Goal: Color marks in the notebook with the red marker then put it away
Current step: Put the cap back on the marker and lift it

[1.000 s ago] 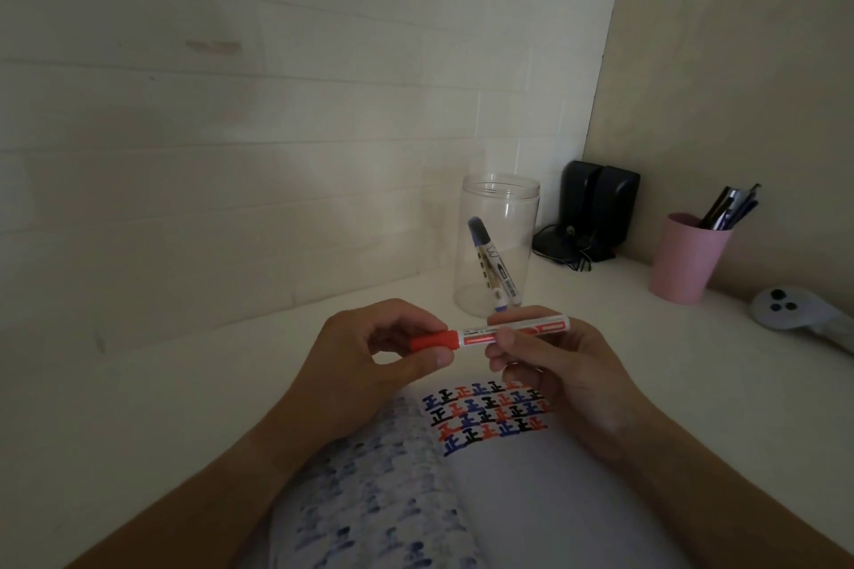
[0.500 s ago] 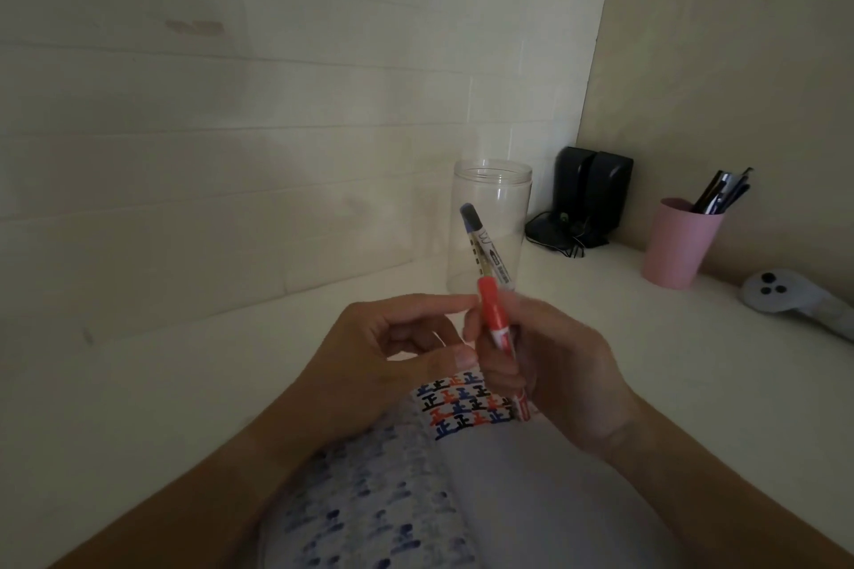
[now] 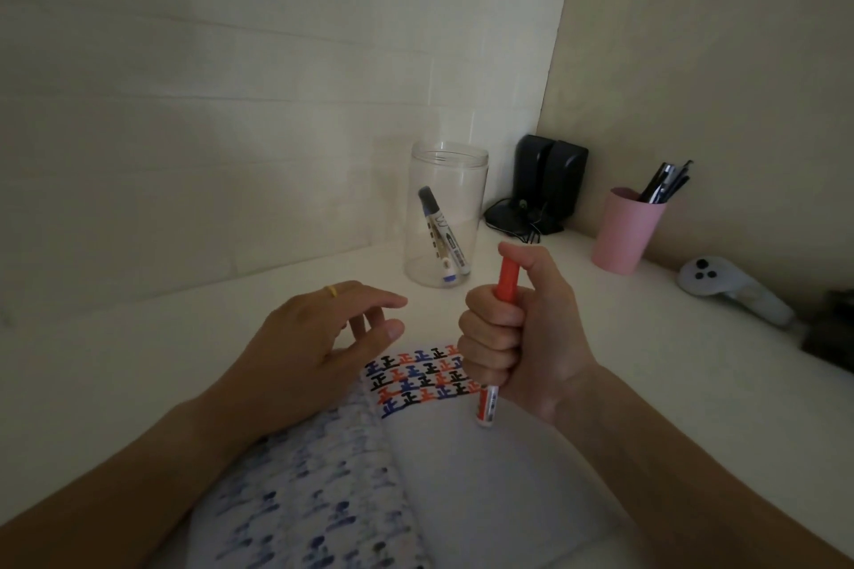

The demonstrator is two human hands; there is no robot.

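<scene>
Head cam looks down at a pale white desk (image 3: pixel 138 360) in pretty dim light; the right hand (image 3: pixel 517 337) has all its fingers wrapped in a fist round the red marker with the white barrel (image 3: pixel 507 280), thumb pressed on top of the red cap, so my guess is it's snapping the cap home before stowing it; the barrel's tail pokes out below the fist, over the open notebook with rows of red, blue and black marks (image 3: pixel 425 379). The left hand (image 3: pixel 319 337) hovers just beside it with fingers spread loose and nothing in them, a yellow ring on one finger; probably just out of the way. Colouring looks done to me; the clear plastic jar (image 3: pixel 446 217) stands beyond the notebook holding what looks like two blue markers, hard to tell in this gloom, and it's the obvious place for the red one. The pink cup of pens (image 3: pixel 624 231) sits further right.
</scene>
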